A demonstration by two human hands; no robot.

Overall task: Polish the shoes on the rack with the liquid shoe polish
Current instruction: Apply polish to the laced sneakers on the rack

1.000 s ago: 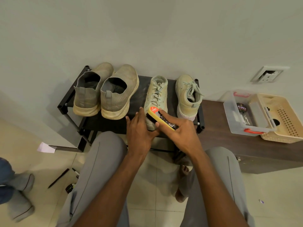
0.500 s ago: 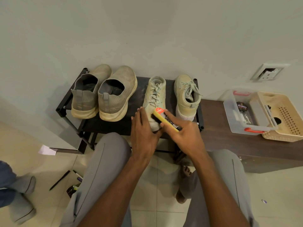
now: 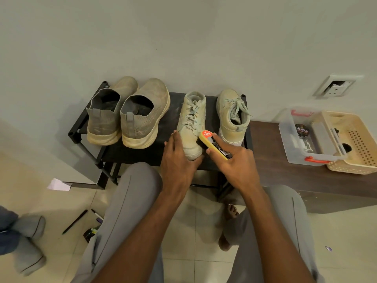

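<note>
On the black rack (image 3: 130, 154) against the wall, two grey slip-on shoes (image 3: 126, 113) stand at the left, heels toward the person. Next along, the left hand (image 3: 177, 158) grasps the heel end of a pale laced sneaker (image 3: 192, 123), while the right hand (image 3: 234, 162) grips the yellow liquid shoe polish bottle (image 3: 214, 145), its dark tip pressed to that sneaker's side. The second sneaker (image 3: 231, 117) stands just beside, and a clear box (image 3: 293, 148) and basket (image 3: 359, 144) sit on the brown bench (image 3: 271, 172) at the right
</note>
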